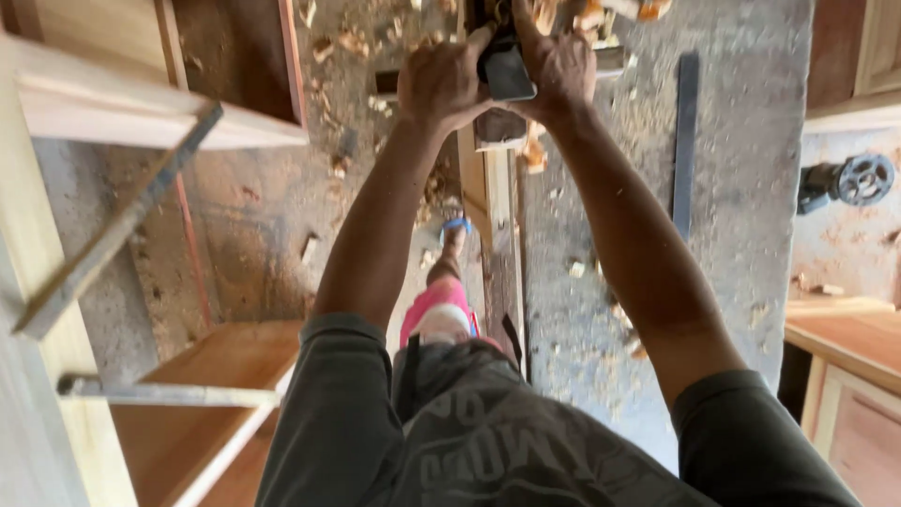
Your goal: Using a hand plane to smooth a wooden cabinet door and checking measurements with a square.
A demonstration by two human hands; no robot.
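At the far end of both outstretched arms, near the top edge of the head view, the left hand (441, 84) and the right hand (560, 66) close from either side around a dark hand plane (507, 70). Each grip is wrapped tight, fingers curled over the tool's body, so both hands have firm hold of it and neither is open. Two hands on one tool, with arms nearly straight, suits pushing weight down and along the work rather than merely carrying it.

The plane sits on the upper end of a narrow wooden plank (500, 244), which runs lengthwise away from the person, in line with the arms; that alignment lets the tool travel along the grain. The plank appears to rest on the grey desk (741, 188), though its lower end is hidden behind the body, so how it is supported I cannot tell. Pale wood shavings (582, 19) lie heaped just beyond the hands and scattered over the floor (263, 216), where they would fall from the cut.

A long dark flat bar (687, 141), possibly a straightedge, lies on the desk to the right, parallel to the plank and apart from it, within reach. A wooden cabinet frame (160, 113) stands at the left, and a small dark wheel (863, 178) lies at the far right. A foot in a blue sandal (455, 230) shows below, beside the plank.
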